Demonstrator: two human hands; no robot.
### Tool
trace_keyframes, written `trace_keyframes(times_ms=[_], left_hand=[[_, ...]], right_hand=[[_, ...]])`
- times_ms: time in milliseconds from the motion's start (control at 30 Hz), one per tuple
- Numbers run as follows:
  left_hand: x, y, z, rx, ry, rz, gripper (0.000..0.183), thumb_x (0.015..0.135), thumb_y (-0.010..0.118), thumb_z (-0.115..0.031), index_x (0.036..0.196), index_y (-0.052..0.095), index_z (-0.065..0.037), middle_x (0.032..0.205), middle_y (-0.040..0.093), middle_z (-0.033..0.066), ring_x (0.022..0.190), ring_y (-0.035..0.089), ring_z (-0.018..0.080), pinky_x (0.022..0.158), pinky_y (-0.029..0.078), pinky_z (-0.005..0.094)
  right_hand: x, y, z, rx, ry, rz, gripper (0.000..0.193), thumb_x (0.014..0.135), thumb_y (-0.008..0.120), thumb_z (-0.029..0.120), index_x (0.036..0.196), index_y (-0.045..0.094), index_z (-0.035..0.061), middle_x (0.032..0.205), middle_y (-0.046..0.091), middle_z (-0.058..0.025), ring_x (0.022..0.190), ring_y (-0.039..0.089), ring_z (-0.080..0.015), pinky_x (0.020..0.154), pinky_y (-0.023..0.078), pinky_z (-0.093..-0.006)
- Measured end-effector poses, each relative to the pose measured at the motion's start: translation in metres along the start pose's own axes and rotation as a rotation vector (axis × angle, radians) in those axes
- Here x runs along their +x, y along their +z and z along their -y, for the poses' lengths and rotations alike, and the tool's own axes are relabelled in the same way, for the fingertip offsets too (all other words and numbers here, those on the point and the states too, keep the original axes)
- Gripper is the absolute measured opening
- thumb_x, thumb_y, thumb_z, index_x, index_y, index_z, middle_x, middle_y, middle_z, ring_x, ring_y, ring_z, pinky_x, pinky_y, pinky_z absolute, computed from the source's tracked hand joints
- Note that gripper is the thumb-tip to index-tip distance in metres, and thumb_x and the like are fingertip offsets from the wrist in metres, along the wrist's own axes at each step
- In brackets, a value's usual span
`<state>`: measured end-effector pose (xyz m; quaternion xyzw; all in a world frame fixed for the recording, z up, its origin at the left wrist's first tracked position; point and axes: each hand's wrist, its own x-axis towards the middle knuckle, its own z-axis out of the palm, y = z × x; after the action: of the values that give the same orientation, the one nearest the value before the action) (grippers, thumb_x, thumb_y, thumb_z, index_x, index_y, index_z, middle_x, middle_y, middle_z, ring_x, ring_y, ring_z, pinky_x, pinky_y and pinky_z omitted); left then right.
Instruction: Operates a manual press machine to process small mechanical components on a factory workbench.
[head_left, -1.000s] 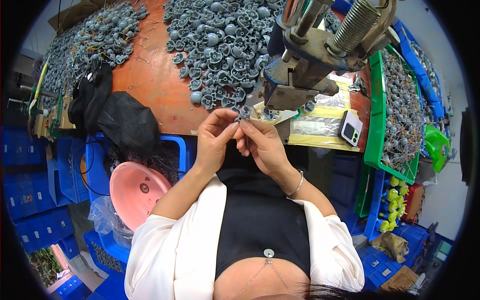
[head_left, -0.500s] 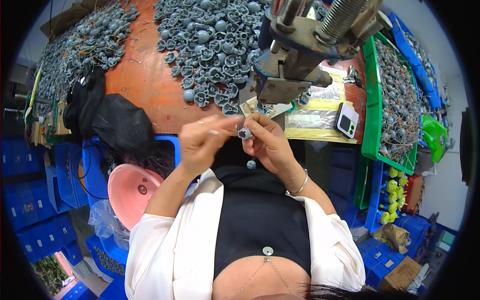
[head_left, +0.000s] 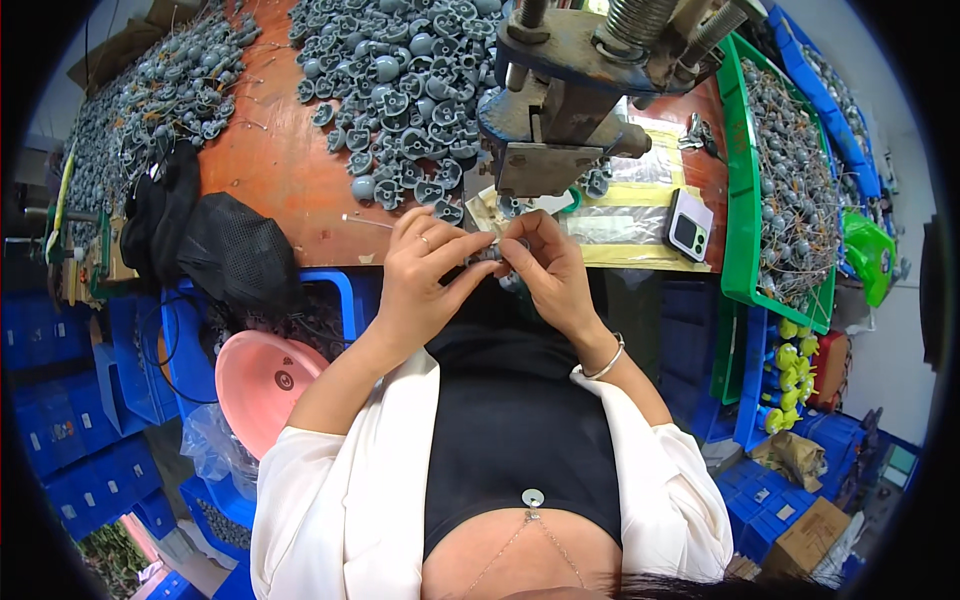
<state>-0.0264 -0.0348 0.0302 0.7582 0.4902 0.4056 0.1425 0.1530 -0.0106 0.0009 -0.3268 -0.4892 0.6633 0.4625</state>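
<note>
At the table's near edge, in front of the press head, the left hand and right hand pinch a small grey plastic part, mostly covered by fingers. A loosened pinch could drop it past that edge onto the black garment; the thin white-tipped wire beside the left knuckles could snag.

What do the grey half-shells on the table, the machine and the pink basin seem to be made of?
Grey half-shells: probably moulded plastic, smooth with slight shine. Machine: metal, likely steel, scuffed, its coil spring glinting. Pink basin: likely plastic, smooth, evenly coloured.
</note>
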Motion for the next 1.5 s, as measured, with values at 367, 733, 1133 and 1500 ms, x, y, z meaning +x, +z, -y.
trace_keyframes(times_ms=[367, 733, 1133, 1500], left_hand=[[0.009, 0.031, 0.01, -0.047, -0.172, 0.021, 0.02, 0.078, 0.078, -0.013, 0.094, 0.068, -0.006, 0.079, 0.062, 0.0055, 0.07, 0.059, 0.0233, 0.068, 0.041, 0.0359], [0.018, 0.043, 0.019, -0.067, -0.3, -0.092, 0.019, 0.075, 0.079, -0.008, 0.092, 0.071, -0.003, 0.077, 0.06, 0.0077, 0.06, 0.054, 0.0205, 0.055, 0.043, 0.0335], [0.025, 0.039, 0.019, -0.149, -0.295, 0.007, 0.023, 0.075, 0.076, 0.0, 0.096, 0.074, -0.008, 0.076, 0.051, 0.0054, 0.061, 0.049, 0.0165, 0.055, 0.04, 0.0317], [0.014, 0.051, 0.011, 0.056, -0.244, -0.086, 0.014, 0.077, 0.072, -0.004, 0.091, 0.07, -0.007, 0.081, 0.056, 0.0116, 0.077, 0.058, 0.0331, 0.069, 0.044, 0.0438]], right_hand=[[0.01, -0.015, -0.009, -0.326, -0.018, -0.193, 0.018, 0.093, 0.065, 0.003, 0.109, 0.058, -0.0013, 0.083, 0.07, -0.0045, 0.08, 0.067, -0.007, 0.07, 0.05, -0.019], [0.014, -0.014, -0.012, -0.933, -0.248, -0.258, 0.025, 0.087, 0.07, 0.008, 0.108, 0.06, 0.0003, 0.067, 0.07, -0.0092, 0.063, 0.07, -0.0181, 0.058, 0.049, -0.027], [0.015, -0.036, 0.03, -1.01, -0.294, -0.352, 0.023, 0.086, 0.073, 0.017, 0.105, 0.07, 0.005, 0.075, 0.069, -0.0087, 0.061, 0.065, -0.0202, 0.058, 0.05, -0.0315], [0.156, -0.06, 0.14, -0.224, -0.371, -0.033, 0.041, 0.096, 0.06, 0.009, 0.133, 0.051, -0.0068, 0.092, 0.063, -0.0006, 0.074, 0.056, -0.0044, 0.06, 0.043, -0.0174]])
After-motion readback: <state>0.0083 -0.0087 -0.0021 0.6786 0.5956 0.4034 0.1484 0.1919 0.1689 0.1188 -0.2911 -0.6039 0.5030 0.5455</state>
